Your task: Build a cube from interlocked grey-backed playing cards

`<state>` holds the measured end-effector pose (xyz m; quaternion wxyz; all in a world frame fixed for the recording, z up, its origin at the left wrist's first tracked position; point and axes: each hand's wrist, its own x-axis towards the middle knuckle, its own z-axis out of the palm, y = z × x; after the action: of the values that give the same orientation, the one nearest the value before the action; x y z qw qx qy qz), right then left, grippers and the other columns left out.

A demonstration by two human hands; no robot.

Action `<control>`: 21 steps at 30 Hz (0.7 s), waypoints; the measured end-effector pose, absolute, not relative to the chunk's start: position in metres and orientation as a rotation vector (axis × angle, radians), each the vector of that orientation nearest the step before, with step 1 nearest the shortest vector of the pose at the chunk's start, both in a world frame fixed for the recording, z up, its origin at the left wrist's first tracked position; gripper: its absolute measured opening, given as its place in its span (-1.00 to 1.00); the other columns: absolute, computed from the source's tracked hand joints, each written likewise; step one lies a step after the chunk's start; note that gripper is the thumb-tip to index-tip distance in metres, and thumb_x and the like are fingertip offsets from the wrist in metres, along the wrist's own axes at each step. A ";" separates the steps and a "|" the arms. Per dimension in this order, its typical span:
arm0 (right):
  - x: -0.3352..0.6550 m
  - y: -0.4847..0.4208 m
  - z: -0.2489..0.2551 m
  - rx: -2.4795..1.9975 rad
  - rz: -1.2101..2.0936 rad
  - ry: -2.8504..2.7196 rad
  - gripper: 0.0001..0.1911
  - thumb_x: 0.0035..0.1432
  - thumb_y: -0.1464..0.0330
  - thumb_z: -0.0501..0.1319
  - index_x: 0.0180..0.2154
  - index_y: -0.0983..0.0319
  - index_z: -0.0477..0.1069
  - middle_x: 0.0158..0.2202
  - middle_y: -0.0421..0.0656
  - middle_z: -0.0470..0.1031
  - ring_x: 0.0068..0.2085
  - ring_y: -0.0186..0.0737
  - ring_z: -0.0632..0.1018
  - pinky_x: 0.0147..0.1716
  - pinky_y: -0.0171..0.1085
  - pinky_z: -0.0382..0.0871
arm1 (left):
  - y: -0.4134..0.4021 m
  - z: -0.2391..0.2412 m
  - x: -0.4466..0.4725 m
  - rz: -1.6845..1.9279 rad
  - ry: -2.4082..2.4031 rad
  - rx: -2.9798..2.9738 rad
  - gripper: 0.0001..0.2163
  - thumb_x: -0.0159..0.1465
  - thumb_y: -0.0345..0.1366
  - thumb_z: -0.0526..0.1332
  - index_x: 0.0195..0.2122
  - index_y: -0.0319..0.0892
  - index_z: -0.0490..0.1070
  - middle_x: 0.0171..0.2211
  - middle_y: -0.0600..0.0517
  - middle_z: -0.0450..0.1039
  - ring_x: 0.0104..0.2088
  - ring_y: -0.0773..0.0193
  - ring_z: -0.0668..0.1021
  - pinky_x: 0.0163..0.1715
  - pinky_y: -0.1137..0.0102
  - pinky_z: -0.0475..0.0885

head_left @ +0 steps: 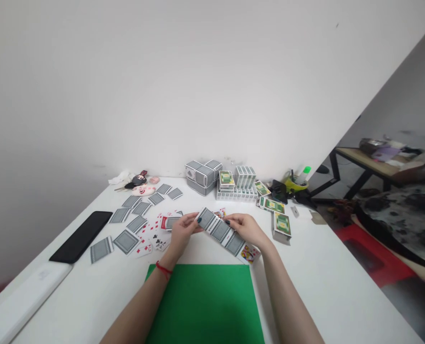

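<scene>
A long strip of joined grey-backed playing cards (220,231) slants across the space between my hands, above the table. My left hand (184,231) pinches its upper left end. My right hand (246,228) grips its upper edge near the middle, thumb on the card backs. At the strip's lower right end a face card (249,253) shows its picture side. Behind the strip, part of another face-up card (220,213) is visible, mostly hidden. Beside my left hand lie face-up cards (159,240) and a red-and-grey card piece (168,222).
Loose grey-backed cards (126,241) spread over the left side. A grey card-covered box (201,177) and stacked green card packs (237,191) stand by the wall. A green mat (205,306) lies in front; a black phone-like slab (81,237) is left. One pack (281,226) stands right.
</scene>
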<state>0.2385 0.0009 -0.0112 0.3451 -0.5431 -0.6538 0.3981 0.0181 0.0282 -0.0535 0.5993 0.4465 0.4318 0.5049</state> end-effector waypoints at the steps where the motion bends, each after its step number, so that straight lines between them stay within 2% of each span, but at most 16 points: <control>1: 0.239 0.001 -0.011 -1.401 1.027 -1.699 -0.69 0.07 0.37 0.10 -0.17 0.22 0.51 -0.22 -0.14 0.59 -0.24 -0.15 0.56 -0.22 -0.22 0.39 | 0.029 -0.054 0.018 1.178 1.007 1.034 -0.56 -0.02 -0.15 0.36 -0.15 -0.30 0.43 -0.34 -0.09 0.57 -0.38 0.18 0.60 -0.30 0.29 0.55; 5: 0.230 0.000 -0.012 -1.359 0.984 -1.728 -0.63 0.00 0.38 0.19 -0.08 0.17 0.46 -0.16 -0.13 0.56 -0.21 -0.14 0.55 -0.17 -0.18 0.38 | 0.028 -0.055 0.019 1.218 1.012 1.052 -0.59 -0.01 -0.16 0.34 -0.18 -0.30 0.45 -0.30 -0.10 0.56 -0.34 0.16 0.60 -0.31 0.28 0.56; 10: 0.209 0.002 -0.018 -1.307 0.901 -1.691 -0.70 0.04 0.40 0.15 -0.15 0.19 0.48 -0.15 -0.14 0.55 -0.14 -0.14 0.52 -0.10 -0.16 0.34 | 0.026 -0.054 0.021 1.263 1.034 1.176 -0.66 0.04 -0.18 0.29 -0.20 -0.27 0.49 -0.27 -0.06 0.55 -0.38 0.21 0.58 -0.36 0.31 0.56; 15: 0.214 0.005 -0.019 -1.242 0.916 -1.473 -0.82 0.02 0.35 0.16 -0.28 0.23 0.45 -0.31 -0.17 0.56 -0.27 -0.19 0.53 -0.21 -0.22 0.37 | 0.028 -0.053 0.015 1.417 1.068 1.188 -0.63 0.16 -0.13 0.16 -0.09 -0.26 0.42 -0.37 -0.06 0.54 -0.42 0.23 0.58 -0.43 0.34 0.53; 19: 0.237 0.007 -0.013 -1.108 0.931 -1.119 -0.79 -0.04 0.27 0.25 -0.31 0.20 0.38 -0.37 -0.20 0.56 -0.36 -0.22 0.53 -0.32 -0.26 0.39 | 0.035 -0.054 -0.002 1.703 1.252 1.216 -0.71 0.20 -0.19 0.08 -0.19 -0.25 0.44 -0.48 0.00 0.49 -0.47 0.28 0.53 -0.44 0.38 0.46; 21: 0.249 0.009 -0.012 -1.047 0.917 -0.948 -0.73 -0.08 0.25 0.29 -0.30 0.19 0.35 -0.37 -0.20 0.55 -0.36 -0.22 0.54 -0.33 -0.25 0.39 | 0.039 -0.056 -0.014 1.884 1.402 1.241 -0.75 0.20 -0.25 0.04 -0.22 -0.23 0.44 -0.46 0.01 0.47 -0.40 0.27 0.51 -0.37 0.37 0.43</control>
<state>0.2487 0.0090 -0.0117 0.6661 -0.4638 -0.4198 0.4061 -0.0138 0.0390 -0.0560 0.2406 0.4535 0.5124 0.6884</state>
